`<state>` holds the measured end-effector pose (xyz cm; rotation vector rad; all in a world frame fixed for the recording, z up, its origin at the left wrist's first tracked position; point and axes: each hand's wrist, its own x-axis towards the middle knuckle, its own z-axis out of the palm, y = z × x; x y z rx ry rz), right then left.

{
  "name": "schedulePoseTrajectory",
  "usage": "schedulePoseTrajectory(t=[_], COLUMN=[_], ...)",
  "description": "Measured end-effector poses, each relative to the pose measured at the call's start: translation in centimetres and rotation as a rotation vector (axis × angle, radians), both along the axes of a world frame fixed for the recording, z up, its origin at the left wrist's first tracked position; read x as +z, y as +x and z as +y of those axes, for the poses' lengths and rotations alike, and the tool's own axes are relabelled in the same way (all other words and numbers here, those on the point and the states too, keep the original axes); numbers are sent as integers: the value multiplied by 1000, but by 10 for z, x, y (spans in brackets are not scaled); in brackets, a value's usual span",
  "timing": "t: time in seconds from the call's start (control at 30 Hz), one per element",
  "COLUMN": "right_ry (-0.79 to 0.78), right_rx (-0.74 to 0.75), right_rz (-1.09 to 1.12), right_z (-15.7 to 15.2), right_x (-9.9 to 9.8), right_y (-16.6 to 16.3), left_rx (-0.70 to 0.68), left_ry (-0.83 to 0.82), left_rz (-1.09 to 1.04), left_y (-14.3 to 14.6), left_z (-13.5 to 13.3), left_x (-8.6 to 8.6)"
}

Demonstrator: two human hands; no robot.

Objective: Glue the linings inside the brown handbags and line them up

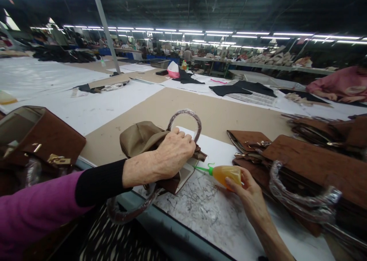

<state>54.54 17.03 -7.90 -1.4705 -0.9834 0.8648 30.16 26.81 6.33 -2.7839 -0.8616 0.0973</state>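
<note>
My left hand (172,154) is closed on top of a brown handbag (143,138) lying on the table edge, pressing it near its plastic-wrapped handle (186,115). My right hand (249,192) grips a small orange glue bottle (226,173) with a green nozzle. The nozzle tip points left at the bag's side, close under my left hand. A white sheet (218,154) lies under the bag, and the board in front is covered in dried glue scribbles.
A finished brown bag (37,138) stands at the left. More brown bags and flaps (309,161) with wrapped handles lie at the right. Black fabric pieces (241,88) lie farther back. A person in pink (341,85) works at the far right.
</note>
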Motion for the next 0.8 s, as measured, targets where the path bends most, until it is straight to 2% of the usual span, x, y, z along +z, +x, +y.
schedulePoseTrajectory(t=[0.27,0.6,0.8], right_ry=[-62,-100,-118], right_rx=[10,31,57], right_rz=[42,177,199], right_z=[-5,-10,-11], right_x=[5,4,3], right_y=[1,-5,-6], left_rx=[19,23,32], left_ry=[-4,25,16], left_rz=[26,-65,-53], left_y=[-2,-8,-9], left_z=[-9,-17,-19], left_x=[3,-9,-8])
